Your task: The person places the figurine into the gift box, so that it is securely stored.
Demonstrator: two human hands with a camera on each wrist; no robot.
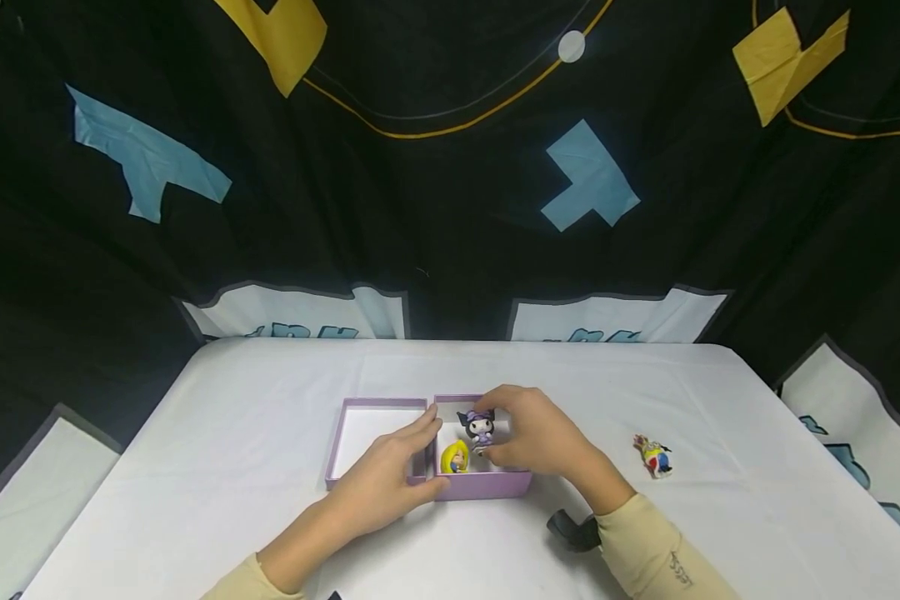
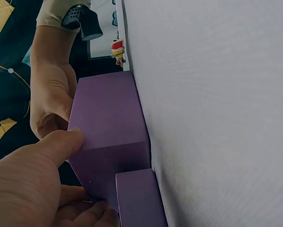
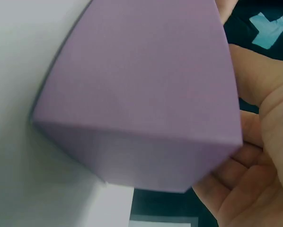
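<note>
A purple box (image 1: 487, 487) with a pale inside stands open on the white table. My left hand (image 1: 386, 483) holds the box at its left corner, thumb on the front rim and fingers along the left side; the left wrist view shows the thumb (image 2: 61, 144) on the edge. With thumb and fingers my right hand (image 1: 538, 429) pinches a small black, white and purple figurine (image 1: 481, 428) inside the box. A yellow-haired figurine (image 1: 455, 457) sits in the box's front left corner. In the right wrist view the box wall (image 3: 141, 71) hides the figurines.
Left of the box lies a shallow purple lid (image 1: 367, 425), inner side up, partly behind my left hand. A small yellow, red and blue figurine (image 1: 654, 457) lies on the white table (image 1: 720, 533) at the right. A black patterned curtain (image 1: 450, 208) hangs behind the table.
</note>
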